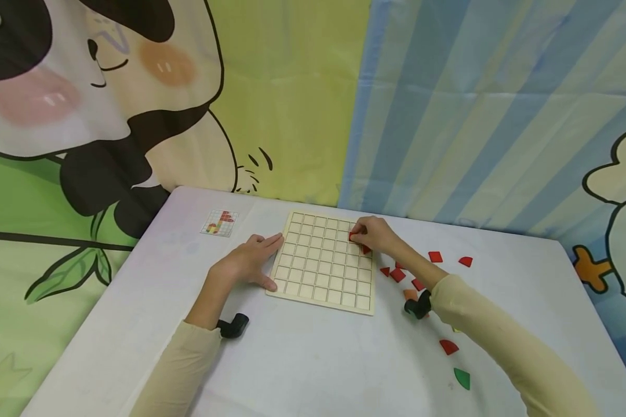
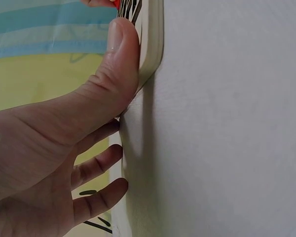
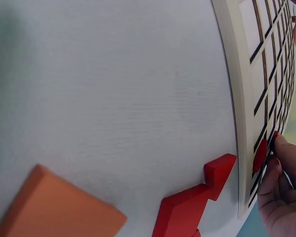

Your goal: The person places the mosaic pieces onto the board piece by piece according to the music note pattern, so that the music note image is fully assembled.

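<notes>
A pale wooden grid board (image 1: 320,260) lies on the table. My left hand (image 1: 247,260) rests at its left side, fingers spread. In the left wrist view the thumb (image 2: 119,59) touches the board's edge. At the board's far right corner my right hand (image 1: 378,233) pinches a small red piece (image 1: 352,237) over the grid. Just beside it another red piece (image 3: 260,155) sits on the board near the right edge. The held piece's shape is mostly hidden by the fingers.
A small pattern card (image 1: 220,223) lies left of the board. Right of it are scattered several red pieces (image 1: 397,274), an orange piece (image 3: 59,210) and a green quarter-round piece (image 1: 462,379). The right forearm covers part of this area. A printed curtain hangs behind the table.
</notes>
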Demonstrator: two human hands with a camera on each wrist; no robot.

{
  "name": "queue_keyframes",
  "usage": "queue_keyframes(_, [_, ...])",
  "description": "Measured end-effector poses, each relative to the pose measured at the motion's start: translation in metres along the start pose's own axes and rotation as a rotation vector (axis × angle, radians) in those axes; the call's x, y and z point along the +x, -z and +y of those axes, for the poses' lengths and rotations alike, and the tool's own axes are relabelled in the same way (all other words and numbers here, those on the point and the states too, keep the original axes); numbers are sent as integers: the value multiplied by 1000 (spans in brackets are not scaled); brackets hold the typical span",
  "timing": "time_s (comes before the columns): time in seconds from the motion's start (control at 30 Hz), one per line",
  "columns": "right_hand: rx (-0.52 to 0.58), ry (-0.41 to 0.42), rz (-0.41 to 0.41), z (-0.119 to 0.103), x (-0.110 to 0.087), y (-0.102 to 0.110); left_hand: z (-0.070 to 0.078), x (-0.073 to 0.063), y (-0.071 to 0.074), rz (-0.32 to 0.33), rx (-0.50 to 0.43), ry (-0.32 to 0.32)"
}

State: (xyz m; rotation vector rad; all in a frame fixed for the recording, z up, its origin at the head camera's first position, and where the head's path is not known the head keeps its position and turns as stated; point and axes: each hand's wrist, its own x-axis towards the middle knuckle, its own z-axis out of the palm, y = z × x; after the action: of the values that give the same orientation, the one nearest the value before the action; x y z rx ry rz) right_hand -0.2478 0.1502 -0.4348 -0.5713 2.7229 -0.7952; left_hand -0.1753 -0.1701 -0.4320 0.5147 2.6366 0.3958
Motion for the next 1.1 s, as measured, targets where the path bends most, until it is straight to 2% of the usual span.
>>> queue_keyframes(0.3, [1, 9, 2, 4, 1, 4, 3, 0, 3, 0, -1, 6])
queue_keyframes(0.77, [14, 75, 9, 10, -8, 3, 3, 0, 2, -11, -8, 7])
queue_keyframes(1.1, [6, 123, 99, 17, -24, 2, 3, -2, 2, -2, -10, 8])
